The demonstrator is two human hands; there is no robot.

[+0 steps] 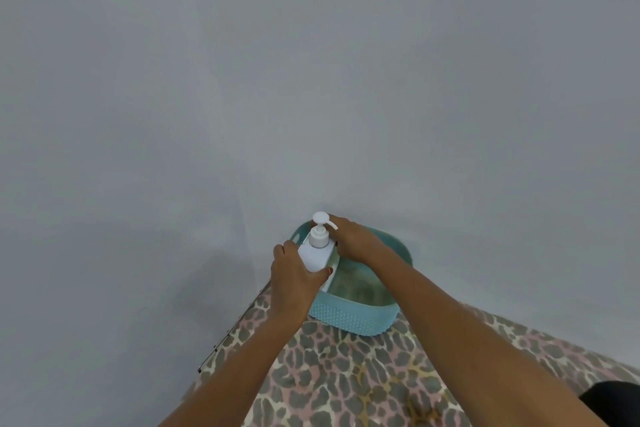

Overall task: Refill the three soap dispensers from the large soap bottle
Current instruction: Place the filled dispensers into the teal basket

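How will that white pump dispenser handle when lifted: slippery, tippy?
The white pump dispenser looks like rigid plastic; the left hand wraps its body without denting it. Its smooth sides could slip if soapy. The tall pump head probably makes it top-heavy, so it may tip on the patterned cloth.

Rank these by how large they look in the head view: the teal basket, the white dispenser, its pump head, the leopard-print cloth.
1. leopard-print cloth, nearest the camera and cut off by the frame.
2. teal basket, partly hidden.
3. white dispenser.
4. pump head, clearly smallest.
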